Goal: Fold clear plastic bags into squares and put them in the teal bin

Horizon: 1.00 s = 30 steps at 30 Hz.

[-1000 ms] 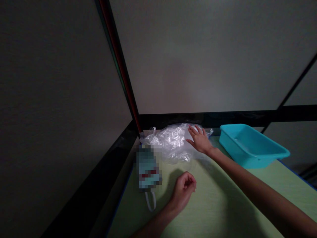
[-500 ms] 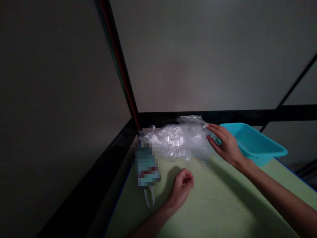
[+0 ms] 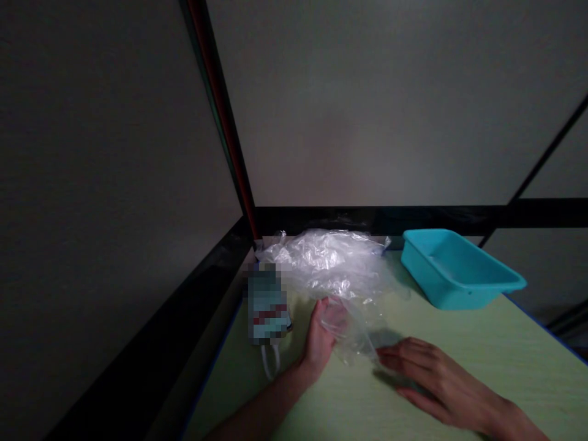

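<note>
A clear plastic bag [image 3: 351,334] stretches between my hands over the green table [image 3: 367,404]. My left hand [image 3: 321,337] is wrapped at the bag's left end, its fingers partly behind the see-through film. At the bag's right edge is my right hand [image 3: 425,380], palm down, its fingertips touching the film and its thumb apart below. Behind them lies a heap of crumpled clear plastic bags [image 3: 321,254] along the back of the table.
A turquoise basin [image 3: 463,272] stands at the back right of the table. At the left edge lies a blurred-out item [image 3: 267,303] with a white loop [image 3: 271,361]. Panelled walls [image 3: 367,110] rise behind and to the left.
My right hand has come from the heap down towards me, and a clear bag now lies between both hands. My left hand has moved slightly left and now holds the bag.
</note>
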{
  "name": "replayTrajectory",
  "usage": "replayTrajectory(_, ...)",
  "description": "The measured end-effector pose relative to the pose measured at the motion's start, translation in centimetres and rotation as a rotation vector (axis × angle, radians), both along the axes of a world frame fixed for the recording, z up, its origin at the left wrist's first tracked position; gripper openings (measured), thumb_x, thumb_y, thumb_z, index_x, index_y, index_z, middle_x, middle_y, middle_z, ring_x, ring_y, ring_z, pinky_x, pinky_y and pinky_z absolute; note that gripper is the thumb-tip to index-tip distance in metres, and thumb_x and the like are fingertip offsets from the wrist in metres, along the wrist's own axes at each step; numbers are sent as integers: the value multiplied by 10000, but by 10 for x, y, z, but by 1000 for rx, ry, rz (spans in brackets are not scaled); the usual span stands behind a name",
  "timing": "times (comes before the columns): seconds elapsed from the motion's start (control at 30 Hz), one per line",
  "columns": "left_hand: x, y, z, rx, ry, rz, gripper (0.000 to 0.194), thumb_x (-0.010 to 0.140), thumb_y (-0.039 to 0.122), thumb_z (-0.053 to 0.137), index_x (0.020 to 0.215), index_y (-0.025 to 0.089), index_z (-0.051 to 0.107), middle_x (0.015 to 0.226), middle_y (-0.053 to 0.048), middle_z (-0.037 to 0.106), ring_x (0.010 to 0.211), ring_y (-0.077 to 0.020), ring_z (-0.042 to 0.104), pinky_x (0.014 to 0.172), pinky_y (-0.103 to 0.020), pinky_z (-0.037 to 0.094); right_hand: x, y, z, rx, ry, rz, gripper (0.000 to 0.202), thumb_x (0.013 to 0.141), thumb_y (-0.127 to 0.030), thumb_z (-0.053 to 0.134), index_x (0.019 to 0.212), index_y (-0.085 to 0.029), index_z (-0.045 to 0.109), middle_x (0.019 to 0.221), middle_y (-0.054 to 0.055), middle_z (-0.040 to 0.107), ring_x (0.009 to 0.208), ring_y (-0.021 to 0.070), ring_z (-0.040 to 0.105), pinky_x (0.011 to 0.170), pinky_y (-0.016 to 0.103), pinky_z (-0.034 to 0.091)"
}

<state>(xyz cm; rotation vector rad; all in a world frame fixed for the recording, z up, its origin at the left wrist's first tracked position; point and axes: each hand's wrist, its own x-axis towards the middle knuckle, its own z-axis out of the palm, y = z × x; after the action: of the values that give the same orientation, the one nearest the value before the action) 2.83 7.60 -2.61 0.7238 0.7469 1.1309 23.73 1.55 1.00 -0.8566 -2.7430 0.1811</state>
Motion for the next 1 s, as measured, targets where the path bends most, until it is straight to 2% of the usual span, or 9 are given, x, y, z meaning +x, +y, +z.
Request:
replayTrajectory(0.1,-4,2,0,-67,-127,-93,544,680,662,465,925,181,532,1022,-98,611,985,-253,546,801,-370,410,-3,-4,-2,33,4,69,491,835,-339,501,1293,-214,376,1088,86,636,953,218,608,829,340,494)
replayTrajectory(0.17,-6,2,1,-111,-171,-166,606,708,673,416,979,144,533,1052,-146,595,965,-290,556,760,-403,420,-2,-5,-6,86,58,52,472,844,-337,489,1284,-200,387,1026,87,662,908,217,625,800,337,504)
replayTrajectory(0.3,-8,0,1,-182,-337,-381,690,751,695,324,1104,130,502,1134,-172,549,968,-332,555,733,-419,411,2,3,-20,133,161,-122,336,878,-273,443,1199,-176,470,991,93,667,893,207,627,786,335,507)
replayTrajectory(0.43,-6,-2,-4,-144,-431,-577,748,723,744,297,1160,161,469,1200,-165,510,956,-360,562,751,-446,389,5,12,-27,-14,176,-255,326,899,-276,401,1202,-182,473,1107,103,616,1015,201,571,858,341,478)
replayTrajectory(0.57,-7,-3,-10,-140,-354,-659,788,688,776,289,1195,190,436,1256,-149,467,893,-339,595,759,-452,379,6,16,-30,-165,129,-301,460,892,-340,406,1309,-148,368,1321,129,441,1201,227,413,989,398,363)
replayTrajectory(0.7,-7,-8,-10,-152,-274,-742,828,699,786,156,1175,175,447,1151,-150,539,823,-292,615,746,-434,382,8,18,-34,-229,89,-315,553,884,-387,403,1364,-143,278,1422,113,257,1284,253,257,1036,441,266)
replayTrajectory(0.83,-8,-13,-5,-179,-136,-941,837,676,808,159,1123,187,500,1102,-118,561,700,-210,605,703,-385,393,8,21,-38,-242,16,-286,602,876,-424,402,1376,-130,240,1436,107,198,1303,260,192,1047,445,232)
replayTrajectory(0.9,-9,-10,-1,-151,-66,-1045,804,667,809,233,1108,199,518,1095,-100,561,631,-170,581,675,-365,399,8,21,-39,-226,-2,-268,585,878,-421,398,1376,-155,244,1440,91,197,1304,257,190,1049,446,226)
replayTrajectory(1.0,-11,-8,3,-70,6,-1259,774,648,771,391,1179,215,477,1073,-66,555,637,-170,576,634,-345,410,9,21,-41,-200,6,-259,553,889,-405,383,1377,-189,239,1447,71,182,1307,252,182,1050,447,220)
